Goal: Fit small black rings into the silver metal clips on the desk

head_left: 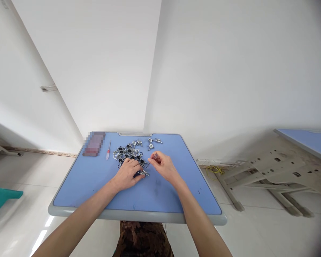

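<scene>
My left hand (128, 174) rests at the near edge of a pile of small metal parts with black round pieces (129, 151), its fingers closed round a metal part (144, 173). Just to the right, my right hand (160, 164) is closed in a pinch on a thin metal rod (147, 165), which slants down toward the pile. Several silver metal parts (150, 146) lie apart from the pile, near the table's far edge. A screwdriver with a red and clear handle (107, 154) lies left of the pile.
The blue table (96, 192) has a raised grey rim. A partly pixelated flat object (95, 144) lies at its far left corner. A teal stool (5, 193) stands at left, another blue-topped table (307, 141) at right. White walls rise behind.
</scene>
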`<action>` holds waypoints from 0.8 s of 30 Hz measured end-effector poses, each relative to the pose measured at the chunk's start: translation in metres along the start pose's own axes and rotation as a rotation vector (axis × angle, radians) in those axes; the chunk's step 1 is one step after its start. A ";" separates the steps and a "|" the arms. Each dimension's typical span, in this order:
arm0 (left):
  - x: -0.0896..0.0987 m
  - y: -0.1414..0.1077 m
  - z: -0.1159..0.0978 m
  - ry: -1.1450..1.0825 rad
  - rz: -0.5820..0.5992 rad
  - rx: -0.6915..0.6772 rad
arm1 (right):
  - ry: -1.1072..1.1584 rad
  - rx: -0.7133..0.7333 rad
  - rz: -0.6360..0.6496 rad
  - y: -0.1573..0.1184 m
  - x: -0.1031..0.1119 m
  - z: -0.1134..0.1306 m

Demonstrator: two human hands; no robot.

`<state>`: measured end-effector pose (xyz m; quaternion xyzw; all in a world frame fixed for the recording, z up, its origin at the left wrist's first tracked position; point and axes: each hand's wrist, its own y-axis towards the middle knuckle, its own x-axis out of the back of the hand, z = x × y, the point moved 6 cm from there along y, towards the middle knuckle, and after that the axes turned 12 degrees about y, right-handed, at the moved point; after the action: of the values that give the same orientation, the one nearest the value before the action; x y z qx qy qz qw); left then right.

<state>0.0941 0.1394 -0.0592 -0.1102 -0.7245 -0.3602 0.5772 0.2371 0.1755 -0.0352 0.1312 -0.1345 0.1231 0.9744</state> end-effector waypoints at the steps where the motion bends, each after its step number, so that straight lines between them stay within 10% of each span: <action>1: 0.000 0.000 0.000 -0.001 0.001 0.000 | -0.007 0.007 0.030 -0.001 -0.002 0.002; 24: -0.004 -0.003 -0.003 -0.076 0.040 0.019 | -0.223 0.136 0.309 -0.021 -0.021 0.031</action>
<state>0.0962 0.1361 -0.0634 -0.1330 -0.7470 -0.3370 0.5574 0.2164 0.1429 -0.0169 0.1875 -0.2515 0.2648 0.9119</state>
